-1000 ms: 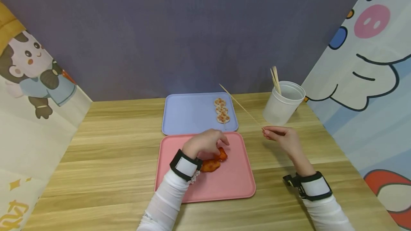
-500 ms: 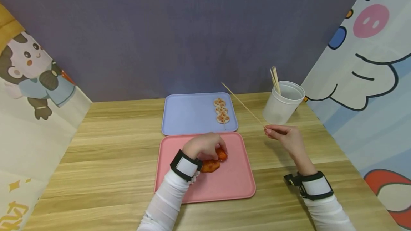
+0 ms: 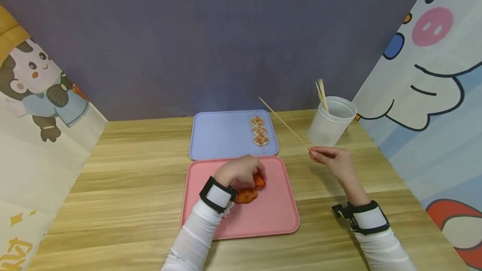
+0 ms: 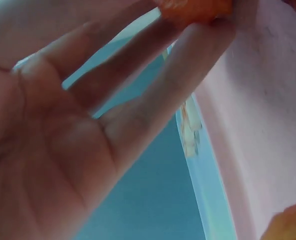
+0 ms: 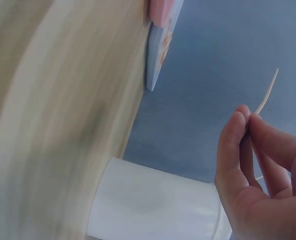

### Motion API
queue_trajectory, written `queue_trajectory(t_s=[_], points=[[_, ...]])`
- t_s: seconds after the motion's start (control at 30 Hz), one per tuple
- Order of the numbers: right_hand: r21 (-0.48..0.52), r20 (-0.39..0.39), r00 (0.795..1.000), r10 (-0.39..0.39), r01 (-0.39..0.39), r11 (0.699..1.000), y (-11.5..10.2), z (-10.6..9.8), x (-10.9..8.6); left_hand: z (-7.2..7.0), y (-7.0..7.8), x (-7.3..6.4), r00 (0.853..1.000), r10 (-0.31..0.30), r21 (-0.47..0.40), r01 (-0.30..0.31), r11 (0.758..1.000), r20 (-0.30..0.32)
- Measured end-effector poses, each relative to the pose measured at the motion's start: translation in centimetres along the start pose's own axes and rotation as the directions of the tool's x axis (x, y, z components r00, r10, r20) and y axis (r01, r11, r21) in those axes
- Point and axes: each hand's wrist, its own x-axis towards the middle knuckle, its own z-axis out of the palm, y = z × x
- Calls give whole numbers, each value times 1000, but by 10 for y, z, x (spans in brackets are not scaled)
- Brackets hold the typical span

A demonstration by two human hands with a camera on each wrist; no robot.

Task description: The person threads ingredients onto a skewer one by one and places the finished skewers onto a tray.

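My left hand [image 3: 242,170] reaches over the pink tray [image 3: 276,218], fingers bent down round an orange-red glazed chicken wing [image 3: 260,182]. In the left wrist view, that wing [image 4: 200,9] shows at the fingertips, cut off by the top edge. A browner wing [image 3: 246,196] lies on the tray just beside it, partly under the hand. Over the table to the right, my right hand [image 3: 336,163] pinches one end of a bamboo skewer [image 3: 284,123] between thumb and fingers. The skewer slants up toward the back left; its tip [image 5: 273,80] points away in the right wrist view.
Directly behind the pink tray is a light blue tray [image 3: 222,135], with a skewer of lotus root slices [image 3: 259,131] along its right side. A white bucket [image 3: 326,126] holding several skewers [image 3: 321,93] stands behind my right hand. A grey wall [image 3: 233,45] closes off the back.
The left fingers, spread over the redder wing a second ago, have come together round it. My right hand has shifted very slightly right, still pinching the skewer.
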Motion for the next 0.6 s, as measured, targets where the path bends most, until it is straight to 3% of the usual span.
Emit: queue_trajectory(t_s=[0.13, 0.33, 0.47, 0.6], points=[[-33, 12, 1000, 13, -12, 999, -3, 2, 2, -6, -9, -1, 988, 49, -7, -51, 999, -147], [-115, 11, 1000, -27, 29, 993, -15, 7, 4, -22, -18, -11, 933, 36, -115, -83, 990, -359], [-107, 21, 998, -62, 63, 992, -21, 10, 4, -31, -23, -19, 898, 14, -215, -120, 969, -439], [-108, 24, 997, -74, 76, 991, -26, 13, 4, -35, -27, -23, 878, -29, -316, -142, 938, -478]])
